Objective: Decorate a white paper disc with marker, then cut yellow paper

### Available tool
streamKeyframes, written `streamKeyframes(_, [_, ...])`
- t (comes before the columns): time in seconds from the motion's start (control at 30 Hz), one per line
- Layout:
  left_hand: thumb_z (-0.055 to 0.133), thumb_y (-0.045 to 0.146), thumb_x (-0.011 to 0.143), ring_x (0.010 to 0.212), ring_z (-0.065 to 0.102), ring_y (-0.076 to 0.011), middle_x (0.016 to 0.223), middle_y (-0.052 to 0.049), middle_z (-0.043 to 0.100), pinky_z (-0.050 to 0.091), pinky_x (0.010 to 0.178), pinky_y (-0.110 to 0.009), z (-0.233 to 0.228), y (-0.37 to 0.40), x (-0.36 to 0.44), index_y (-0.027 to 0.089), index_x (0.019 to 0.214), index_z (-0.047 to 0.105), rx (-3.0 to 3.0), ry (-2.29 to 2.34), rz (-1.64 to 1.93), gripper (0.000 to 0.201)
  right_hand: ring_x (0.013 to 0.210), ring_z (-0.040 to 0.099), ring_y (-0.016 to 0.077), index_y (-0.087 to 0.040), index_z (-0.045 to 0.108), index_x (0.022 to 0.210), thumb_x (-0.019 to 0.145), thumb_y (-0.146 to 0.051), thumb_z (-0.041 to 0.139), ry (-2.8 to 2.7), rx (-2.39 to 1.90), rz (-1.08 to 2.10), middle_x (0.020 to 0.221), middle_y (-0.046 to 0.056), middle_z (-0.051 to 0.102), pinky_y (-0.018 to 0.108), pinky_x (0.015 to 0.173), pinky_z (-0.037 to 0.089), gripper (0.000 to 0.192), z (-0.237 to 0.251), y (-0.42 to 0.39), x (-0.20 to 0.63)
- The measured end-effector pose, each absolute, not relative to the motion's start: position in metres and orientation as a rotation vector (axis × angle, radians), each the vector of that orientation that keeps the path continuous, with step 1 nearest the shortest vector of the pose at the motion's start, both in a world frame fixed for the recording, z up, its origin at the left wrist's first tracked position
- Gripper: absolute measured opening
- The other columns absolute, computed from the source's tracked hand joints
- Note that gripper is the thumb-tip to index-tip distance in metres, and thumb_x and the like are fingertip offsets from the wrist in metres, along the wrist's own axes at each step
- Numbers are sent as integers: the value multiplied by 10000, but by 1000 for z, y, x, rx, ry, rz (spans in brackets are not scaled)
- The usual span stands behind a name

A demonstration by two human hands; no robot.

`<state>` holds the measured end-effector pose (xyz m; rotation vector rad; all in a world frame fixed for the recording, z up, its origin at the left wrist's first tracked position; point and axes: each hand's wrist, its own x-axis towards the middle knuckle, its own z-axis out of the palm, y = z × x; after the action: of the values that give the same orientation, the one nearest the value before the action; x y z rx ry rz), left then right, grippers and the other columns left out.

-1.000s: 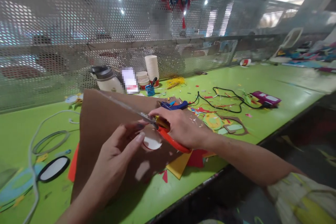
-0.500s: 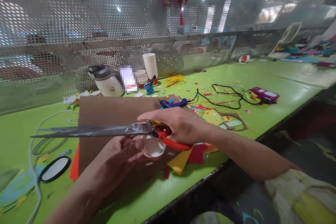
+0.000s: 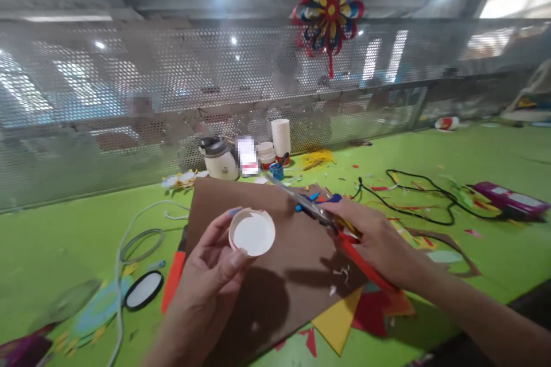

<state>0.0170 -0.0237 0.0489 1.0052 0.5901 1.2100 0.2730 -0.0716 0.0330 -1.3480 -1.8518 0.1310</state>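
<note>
Between the thumb and fingers of my left hand (image 3: 215,275) is the short, cut-down bottom of a paper cup (image 3: 253,234), its white inside turned toward me and its rim uneven. My right hand (image 3: 379,235) grips a large pair of scissors (image 3: 316,208) by the red handles. The blades point up and to the left, apart from the cup, and are blurred by motion. Under both hands lies a brown board (image 3: 301,287) with small white scraps on it. Past the scissors, a blue glue gun (image 3: 333,199) lies partly hidden at the board's far edge.
Yellow felt (image 3: 338,327) and red felt (image 3: 372,312) stick out from under the board. Behind stand a jug (image 3: 220,163), stacked paper cups (image 3: 281,140) and a blue jar (image 3: 276,171). A black cord (image 3: 424,212) loops at right; a white cable (image 3: 119,298) runs at left.
The scissors have moved right, away from the cup, and their blades have swung upward. My left hand now holds the cup bottom in plain sight. The view has tilted up and turned left.
</note>
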Motion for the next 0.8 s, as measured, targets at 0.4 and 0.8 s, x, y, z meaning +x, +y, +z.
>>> streamKeyframes(0.4, [904, 347, 580, 1208, 624, -347, 1257, -59, 720, 578, 937, -343, 40, -16, -1, 313, 1130, 750, 986, 749, 1143, 572, 1000, 647, 250, -296, 617, 1300, 741, -9, 566, -2093, -1394, 146, 1054, 80, 680, 390, 840, 569, 631, 25, -73, 293])
streamKeyframes(0.8, [933, 348, 502, 1107, 679, -383, 1188, -75, 748, 606, 875, -398, 48, -21, -5, 296, 1075, 780, 1074, 875, 1051, 596, 904, 636, 244, -246, 629, 1308, 727, 7, 482, -2186, -1366, 142, 969, 94, 662, 358, 742, 550, 651, 32, -80, 302])
